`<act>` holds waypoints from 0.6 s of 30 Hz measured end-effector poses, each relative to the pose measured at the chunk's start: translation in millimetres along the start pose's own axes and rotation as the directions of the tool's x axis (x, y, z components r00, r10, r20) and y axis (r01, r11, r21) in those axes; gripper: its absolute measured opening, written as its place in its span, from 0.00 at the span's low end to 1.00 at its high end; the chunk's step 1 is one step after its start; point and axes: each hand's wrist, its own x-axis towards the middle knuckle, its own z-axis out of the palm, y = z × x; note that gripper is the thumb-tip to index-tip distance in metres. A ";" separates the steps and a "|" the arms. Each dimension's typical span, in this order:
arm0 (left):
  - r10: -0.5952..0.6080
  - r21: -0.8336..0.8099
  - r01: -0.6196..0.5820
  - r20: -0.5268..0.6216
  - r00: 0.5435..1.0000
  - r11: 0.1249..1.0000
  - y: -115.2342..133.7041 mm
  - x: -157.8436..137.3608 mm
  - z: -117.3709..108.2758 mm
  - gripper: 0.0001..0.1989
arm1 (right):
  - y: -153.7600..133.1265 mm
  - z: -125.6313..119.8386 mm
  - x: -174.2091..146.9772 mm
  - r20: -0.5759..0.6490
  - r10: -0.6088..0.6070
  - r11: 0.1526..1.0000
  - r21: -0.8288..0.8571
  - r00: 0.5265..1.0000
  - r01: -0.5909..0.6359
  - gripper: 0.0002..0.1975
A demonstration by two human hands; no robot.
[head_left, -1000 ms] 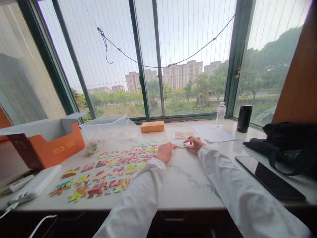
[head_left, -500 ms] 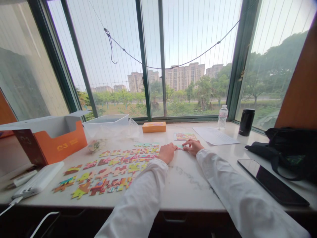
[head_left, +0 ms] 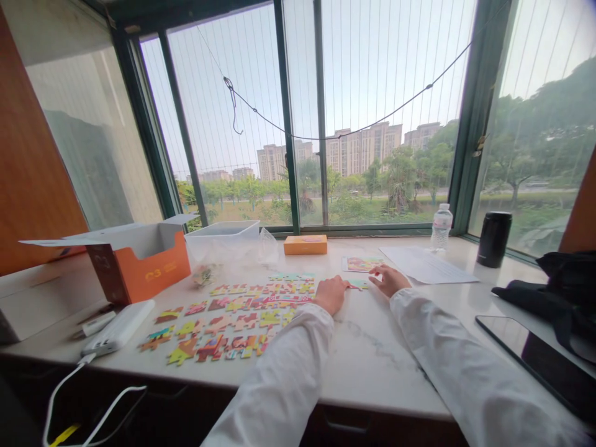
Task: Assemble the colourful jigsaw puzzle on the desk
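My left hand (head_left: 331, 295) rests on the marble tabletop with its fingers curled. Its fingertips meet the left end of small joined puzzle pieces (head_left: 359, 286), pink and pale green. Just right of these, my right hand (head_left: 390, 281) is raised a little, fingers bent but apart, holding nothing. Several rows of colourful jigsaw pieces (head_left: 218, 324) spread out to the left, and my left forearm hides some of them. Behind my hands lies a small picture card (head_left: 362, 264) with a colourful print.
An orange box (head_left: 162, 270), a clear plastic tub (head_left: 222, 239) and a small orange box (head_left: 305, 245) stand towards the back. To the right are paper (head_left: 426, 266), a water bottle (head_left: 441, 227), a black tumbler (head_left: 494, 239) and a phone (head_left: 535, 360). A white power bank (head_left: 120, 328) sits front left.
My right hand has come away from the puzzle pieces and its fingers have parted. The left hand stays at them. The whole view has shifted, so things appear farther right.
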 end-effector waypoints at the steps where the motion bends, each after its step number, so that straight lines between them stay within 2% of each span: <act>1: -0.006 -0.001 0.006 -0.003 1.000 1.000 0.4 -0.5 -1.1 0.24 | 1.0 -2.4 -0.2 -0.007 0.021 1.000 -0.013 1.000 -0.021 0.12; 6: -0.034 0.001 0.034 -0.036 0.999 0.999 -1.2 -1.6 -14.5 0.25 | 3.1 -8.5 -3.3 -0.018 0.050 0.998 -0.047 0.999 -0.051 0.11; 11: -0.052 0.013 0.054 -0.115 0.992 0.998 -14.1 -5.2 -41.3 0.26 | 6.4 -8.5 -5.1 -0.003 0.042 0.998 -0.046 0.999 -0.042 0.11; 14: -0.103 0.001 0.105 -0.177 0.979 0.995 -35.1 -11.7 -62.2 0.29 | 8.7 -8.2 -5.6 -0.003 0.045 0.998 -0.047 0.999 -0.045 0.11; 18: -0.218 0.011 0.222 -0.151 0.964 0.975 -88.0 -22.9 -86.5 0.25 | 6.1 -9.3 -6.6 -0.010 0.017 0.998 -0.064 1.000 -0.018 0.11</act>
